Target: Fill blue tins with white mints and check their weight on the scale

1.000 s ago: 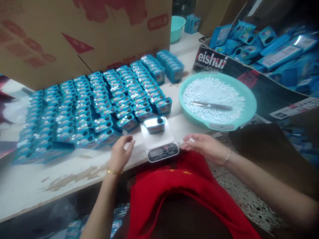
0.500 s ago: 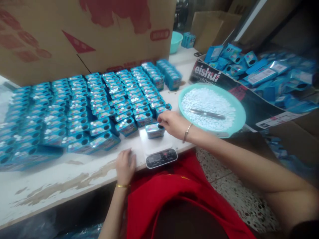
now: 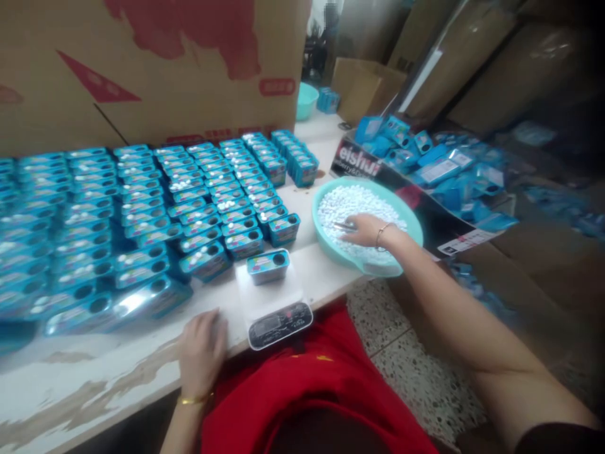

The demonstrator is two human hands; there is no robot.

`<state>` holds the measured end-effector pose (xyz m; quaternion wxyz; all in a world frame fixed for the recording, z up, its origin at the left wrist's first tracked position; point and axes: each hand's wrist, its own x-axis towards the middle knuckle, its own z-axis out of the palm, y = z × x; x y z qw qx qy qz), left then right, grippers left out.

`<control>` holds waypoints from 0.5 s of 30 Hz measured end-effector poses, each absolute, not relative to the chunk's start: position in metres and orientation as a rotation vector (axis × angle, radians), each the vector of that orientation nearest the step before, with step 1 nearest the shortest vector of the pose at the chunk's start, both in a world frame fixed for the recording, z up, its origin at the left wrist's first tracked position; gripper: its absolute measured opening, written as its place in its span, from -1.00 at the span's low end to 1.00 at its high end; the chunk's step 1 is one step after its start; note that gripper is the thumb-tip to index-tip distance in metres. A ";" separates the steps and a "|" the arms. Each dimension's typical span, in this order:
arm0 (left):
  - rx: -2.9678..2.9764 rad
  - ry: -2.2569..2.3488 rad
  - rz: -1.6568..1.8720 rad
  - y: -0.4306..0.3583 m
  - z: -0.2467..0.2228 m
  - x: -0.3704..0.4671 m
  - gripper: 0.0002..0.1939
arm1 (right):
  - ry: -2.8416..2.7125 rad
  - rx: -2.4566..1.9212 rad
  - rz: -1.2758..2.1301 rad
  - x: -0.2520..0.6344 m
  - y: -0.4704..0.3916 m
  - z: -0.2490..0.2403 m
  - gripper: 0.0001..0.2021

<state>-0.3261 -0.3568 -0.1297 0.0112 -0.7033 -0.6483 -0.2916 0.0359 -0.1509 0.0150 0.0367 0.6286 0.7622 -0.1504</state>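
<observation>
My right hand reaches into a mint-green bowl of small white tablets. Its fingers are closed on a slim metal utensil, whose tip shows beside them; the rest is hidden. On a white digital scale at the table's front edge stands a small blue box with a dark round hole in its top. My left hand lies on the table left of the scale, holding nothing, with its fingers loosely apart.
Rows of similar blue boxes, many topped with white tablets, fill the table's left and middle. A large cardboard carton stands behind them. At right, a black-printed carton holds loose blue boxes. A second green bowl sits farther back.
My right hand has left the box on the scale and moved right into the bowl, taking hold of the metal utensil. The view has shifted; my left hand still rests on the table.
</observation>
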 end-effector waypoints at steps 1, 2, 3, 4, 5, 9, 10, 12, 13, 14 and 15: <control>-2.192 -2.007 -0.905 -0.356 -0.130 -0.326 -0.76 | 2.255 1.901 -0.511 0.043 -0.149 0.007 -0.60; -2.190 -1.995 -0.903 -0.355 -0.130 -0.326 -0.77 | 2.218 1.887 -0.545 0.047 -0.149 -0.001 -0.56; -2.188 -1.985 -0.902 -0.354 -0.130 -0.326 -0.78 | 2.219 1.900 -0.550 0.047 -0.151 -0.009 -0.54; -2.186 -1.979 -0.899 -0.353 -0.130 -0.325 -0.78 | 2.250 1.931 -0.533 0.045 -0.153 -0.016 -0.54; -2.185 -1.975 -0.895 -0.353 -0.130 -0.325 -0.78 | 2.291 1.964 -0.509 0.042 -0.155 -0.021 -0.57; -2.191 -1.972 -0.878 -0.353 -0.129 -0.325 -0.77 | 2.425 2.019 -0.480 0.038 -0.156 -0.025 -0.74; -2.194 -1.971 -0.878 -0.353 -0.130 -0.325 -0.77 | 2.430 2.032 -0.492 0.042 -0.154 -0.024 -0.75; -2.192 -1.967 -0.887 -0.353 -0.130 -0.326 -0.77 | 2.413 2.112 -0.600 0.052 -0.151 -0.020 -0.77; -2.190 -1.970 -0.890 -0.352 -0.130 -0.325 -0.77 | 2.390 2.182 -0.702 0.058 -0.150 -0.018 -0.78; -2.188 -1.974 -0.890 -0.352 -0.130 -0.325 -0.77 | 2.353 2.269 -0.827 0.062 -0.150 -0.016 -0.80; -2.185 -1.979 -0.889 -0.352 -0.130 -0.325 -0.77 | 2.309 2.360 -0.970 0.065 -0.151 -0.014 -0.82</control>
